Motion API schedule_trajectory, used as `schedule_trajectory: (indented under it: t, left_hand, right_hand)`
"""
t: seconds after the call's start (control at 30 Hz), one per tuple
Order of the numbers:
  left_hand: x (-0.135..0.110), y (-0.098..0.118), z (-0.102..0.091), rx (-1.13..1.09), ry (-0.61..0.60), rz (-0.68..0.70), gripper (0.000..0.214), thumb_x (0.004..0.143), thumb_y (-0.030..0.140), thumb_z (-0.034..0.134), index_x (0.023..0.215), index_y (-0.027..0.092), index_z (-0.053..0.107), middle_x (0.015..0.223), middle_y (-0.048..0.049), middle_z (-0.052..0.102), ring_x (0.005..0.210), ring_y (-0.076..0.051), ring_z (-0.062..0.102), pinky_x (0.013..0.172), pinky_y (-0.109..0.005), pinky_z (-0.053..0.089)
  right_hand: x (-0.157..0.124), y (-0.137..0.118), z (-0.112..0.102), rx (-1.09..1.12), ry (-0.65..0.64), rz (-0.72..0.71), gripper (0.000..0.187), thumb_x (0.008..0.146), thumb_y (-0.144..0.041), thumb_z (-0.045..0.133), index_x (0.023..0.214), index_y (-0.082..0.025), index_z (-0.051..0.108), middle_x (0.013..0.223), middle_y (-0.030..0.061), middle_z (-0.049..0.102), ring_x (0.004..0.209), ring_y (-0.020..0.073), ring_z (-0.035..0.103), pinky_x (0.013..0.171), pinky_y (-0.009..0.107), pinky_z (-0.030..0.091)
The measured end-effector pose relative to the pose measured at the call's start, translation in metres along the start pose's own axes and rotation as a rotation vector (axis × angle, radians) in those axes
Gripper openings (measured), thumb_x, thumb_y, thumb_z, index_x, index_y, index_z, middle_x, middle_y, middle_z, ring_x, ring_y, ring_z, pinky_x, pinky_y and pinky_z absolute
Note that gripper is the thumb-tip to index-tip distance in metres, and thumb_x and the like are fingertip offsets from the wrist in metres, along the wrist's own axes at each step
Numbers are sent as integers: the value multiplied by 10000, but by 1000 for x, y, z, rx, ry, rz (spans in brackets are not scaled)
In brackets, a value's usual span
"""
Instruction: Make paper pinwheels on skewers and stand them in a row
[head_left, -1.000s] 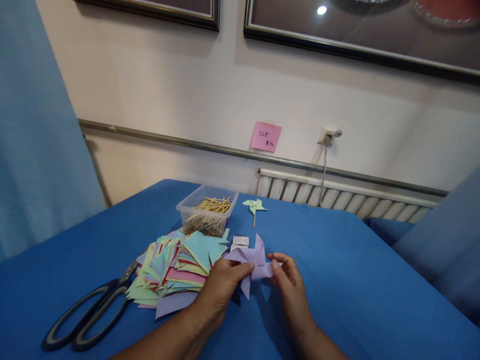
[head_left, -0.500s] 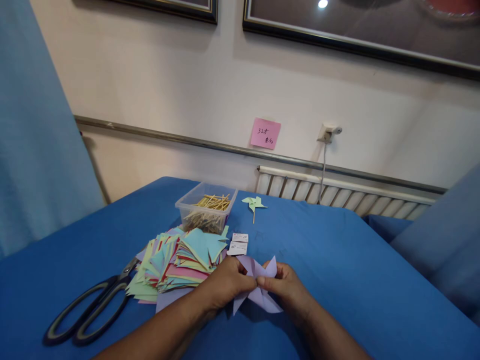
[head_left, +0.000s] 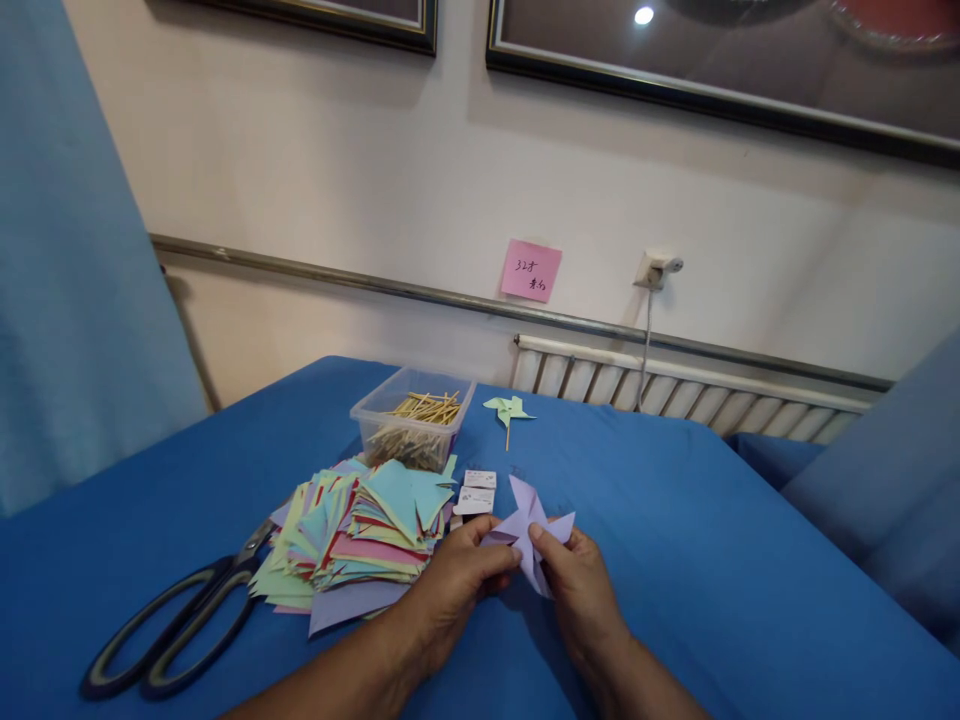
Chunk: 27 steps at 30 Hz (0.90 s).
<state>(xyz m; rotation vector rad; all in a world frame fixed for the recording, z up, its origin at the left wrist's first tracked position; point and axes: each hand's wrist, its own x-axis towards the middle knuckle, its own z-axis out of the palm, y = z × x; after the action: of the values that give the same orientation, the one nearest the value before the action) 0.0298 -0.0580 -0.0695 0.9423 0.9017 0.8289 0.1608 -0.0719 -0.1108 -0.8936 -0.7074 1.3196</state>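
We pinch the purple pinwheel (head_left: 529, 525). Our left hand (head_left: 457, 582) grips its 8 o'clock, right hand (head_left: 581, 590) its 5.

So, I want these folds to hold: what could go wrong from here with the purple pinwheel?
The left hand and right hand pinch the purple pinwheel at its centre only; if either grip loosens, the folded points may spring open. The left hand is close to the loose paper stack and could nudge sheets askew. The scissors lie beside that stack, so reaching there might mean a nick.
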Motion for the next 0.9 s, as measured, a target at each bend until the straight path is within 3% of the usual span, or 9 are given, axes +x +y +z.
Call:
schedule_trajectory:
  t: [0.13, 0.27, 0.57, 0.77, 0.9]
  left_hand:
    - [-4, -1, 6, -64, -4, 34, 299, 652, 218, 667, 939, 135, 675, 717, -33, 669, 646, -143, 589, 639, -244, 435]
    - [-3, -2, 7, -61, -2, 51, 313, 669, 238, 673, 960, 126, 687, 683, -41, 685, 627, -150, 598, 625, -244, 439]
    - [2, -6, 6, 3, 145, 63, 300, 562, 262, 756, 817, 111, 714, 717, -57, 709, 590, -164, 607, 594, -255, 444]
    - [1, -3, 9, 2, 162, 80, 330, 530, 270, 773, 816, 112, 724, 714, -59, 711, 614, -174, 613, 599, -256, 448]
    - [-1, -3, 9, 15, 148, 103, 298, 563, 279, 752, 814, 121, 725, 753, -62, 722, 626, -177, 624, 601, -255, 453]
  right_hand:
    - [-5, 0, 7, -6, -36, -30, 350, 711, -316, 710, 998, -121, 665, 876, 86, 718, 807, 223, 655, 763, 333, 487]
    - [-8, 1, 8, -24, -33, -29, 363, 712, -309, 706, 1017, -115, 669, 956, 102, 712, 904, 250, 645, 825, 360, 478]
    - [-9, 2, 8, -66, -28, -42, 351, 718, -334, 697, 1005, -133, 678, 944, 94, 714, 858, 241, 659, 760, 325, 498]
    - [-8, 3, 8, -34, -25, -47, 339, 718, -321, 697, 1010, -151, 672, 940, 80, 715, 895, 242, 646, 793, 332, 485]
    - [-9, 4, 10, -13, -41, -30, 323, 709, -328, 709, 971, -141, 673, 891, 80, 716, 815, 232, 652, 766, 337, 482]
